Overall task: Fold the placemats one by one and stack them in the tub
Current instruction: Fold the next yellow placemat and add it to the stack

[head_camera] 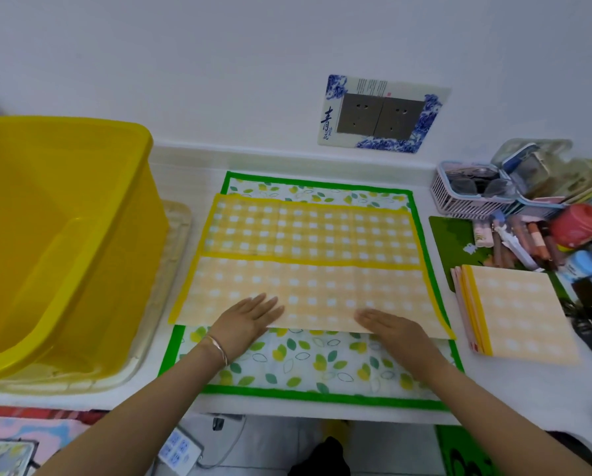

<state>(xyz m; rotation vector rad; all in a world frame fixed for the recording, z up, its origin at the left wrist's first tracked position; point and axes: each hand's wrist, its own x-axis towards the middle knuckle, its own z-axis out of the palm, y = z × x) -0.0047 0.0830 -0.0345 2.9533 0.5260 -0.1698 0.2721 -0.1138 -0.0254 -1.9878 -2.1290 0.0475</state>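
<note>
A yellow checked placemat (308, 255) lies on the counter, its near half folded up over itself so the pale underside faces up. My left hand (246, 317) and my right hand (390, 326) both press flat on the fold near its front edge, fingers straight. Under it lies a green-edged leaf-print placemat (322, 365). A large yellow tub (64, 235) stands at the left; what shows of its inside holds nothing. A folded stack of checked placemats (517, 314) sits at the right.
The tub rests on a clear tray (171, 269). At the back right stand a white basket (473, 197), a red lidded jar (579, 228) and several small items. A wall socket plate (380, 115) is behind. A power strip (181, 451) lies on the floor below.
</note>
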